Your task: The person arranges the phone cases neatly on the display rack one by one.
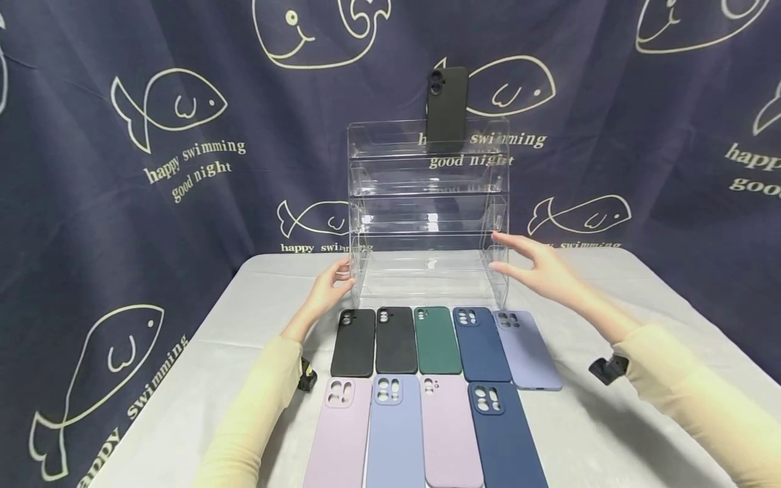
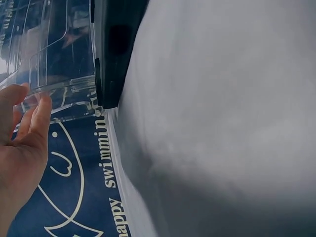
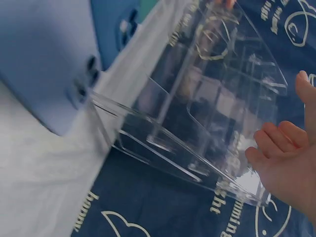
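A clear tiered display rack (image 1: 427,227) stands at the back of the table. My left hand (image 1: 329,288) is at its left side, fingers slightly bent, fingertips at the clear edge; the left wrist view shows this hand (image 2: 27,143) with thumb and fingers by the panel. By the rack's right side is my right hand (image 1: 543,268), thumb and index finger spread; in the right wrist view that hand (image 3: 289,158) has relaxed fingers near the clear panel. A black phone case (image 1: 447,108) stands upright on the top tier. In front lie a green case (image 1: 437,342) and a periwinkle case (image 1: 527,352).
Two black cases (image 1: 354,344) and a blue case (image 1: 485,346) share the row nearest the rack. Closer to me lie pink cases (image 1: 451,430), a light blue case (image 1: 395,434) and another dark blue case (image 1: 506,434). A navy fish-patterned curtain (image 1: 183,224) hangs behind the white-covered table (image 1: 226,366).
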